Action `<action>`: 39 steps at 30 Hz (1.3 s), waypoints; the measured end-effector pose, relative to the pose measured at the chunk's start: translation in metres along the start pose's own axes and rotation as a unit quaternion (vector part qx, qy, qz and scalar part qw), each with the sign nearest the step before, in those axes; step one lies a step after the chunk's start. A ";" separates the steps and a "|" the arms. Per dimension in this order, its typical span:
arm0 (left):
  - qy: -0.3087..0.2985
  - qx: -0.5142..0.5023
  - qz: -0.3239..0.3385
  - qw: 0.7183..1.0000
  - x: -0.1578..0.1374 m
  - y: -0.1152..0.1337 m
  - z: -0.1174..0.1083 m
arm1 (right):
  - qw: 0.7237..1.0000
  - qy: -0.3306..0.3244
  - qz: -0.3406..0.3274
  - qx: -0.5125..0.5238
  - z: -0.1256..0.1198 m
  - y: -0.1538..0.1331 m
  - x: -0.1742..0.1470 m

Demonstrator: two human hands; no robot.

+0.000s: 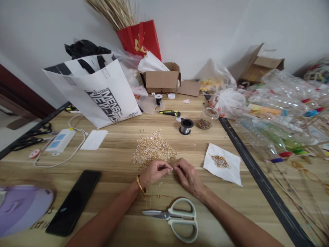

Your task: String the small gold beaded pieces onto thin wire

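My left hand (155,173), with a gold bracelet (140,184) on its wrist, pinches a small shiny silver piece (171,169) between thumb and forefinger. Close beside it, the fingertips of my right hand (188,175) are pressed together; whatever they hold is too small to make out. Just beyond both hands lies a loose heap of gold and clear beads (154,147). A thin gold chain (159,196) stretches across the table nearer to me. Below it rest scissors (169,216) with pale handles, their blades pointing left.
On the right, white paper (209,164) carries small gold pieces (220,161). Behind are a wire spool (186,126), a bead jar (205,121) and a yellow-black utility knife (169,113). A black phone (74,202) and power strip (60,141) lie left. Plastic bottles (280,99) crowd the right.
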State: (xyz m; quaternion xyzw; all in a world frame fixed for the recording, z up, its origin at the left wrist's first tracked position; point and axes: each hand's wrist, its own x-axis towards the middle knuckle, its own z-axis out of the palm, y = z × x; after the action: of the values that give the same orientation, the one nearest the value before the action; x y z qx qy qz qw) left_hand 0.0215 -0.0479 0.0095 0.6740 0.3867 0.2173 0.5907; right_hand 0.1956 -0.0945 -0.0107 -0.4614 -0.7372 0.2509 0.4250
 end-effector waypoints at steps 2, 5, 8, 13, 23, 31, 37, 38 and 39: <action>0.001 0.013 0.007 1.000 0.000 0.000 0.000 | 1.000 0.000 -0.001 -0.002 0.000 -0.001 0.000; 0.000 0.024 0.020 1.000 0.000 -0.001 0.000 | 1.000 0.001 0.001 -0.004 0.000 -0.001 0.000; 0.000 0.031 0.024 0.999 0.000 -0.002 0.000 | 1.000 0.006 -0.002 -0.008 0.000 0.000 0.000; -0.005 0.045 0.018 0.999 0.001 -0.005 0.000 | 1.000 0.017 -0.012 -0.018 0.002 0.002 -0.001; 0.007 -0.024 0.000 1.000 0.002 -0.005 0.002 | 1.000 0.007 -0.004 0.030 -0.001 0.000 0.002; 0.045 -0.103 -0.010 0.994 0.004 -0.005 0.001 | 0.995 0.089 -0.007 0.036 0.001 -0.001 -0.002; 0.054 -0.111 -0.010 0.992 0.001 0.001 0.000 | 0.997 0.014 0.032 0.074 0.004 -0.001 -0.002; 0.054 -0.116 -0.012 0.992 0.001 0.001 0.000 | 0.994 0.004 0.058 0.095 0.005 0.000 -0.002; 0.053 -0.121 -0.014 0.991 0.000 0.001 0.000 | 0.989 -0.007 0.084 0.121 0.006 0.001 -0.002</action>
State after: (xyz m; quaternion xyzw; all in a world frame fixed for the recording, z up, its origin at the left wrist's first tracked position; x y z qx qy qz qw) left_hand 0.0217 -0.0473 0.0104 0.5801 0.3975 0.2897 0.6492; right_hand 0.1914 -0.0955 -0.0151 -0.4647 -0.6629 0.3762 0.4506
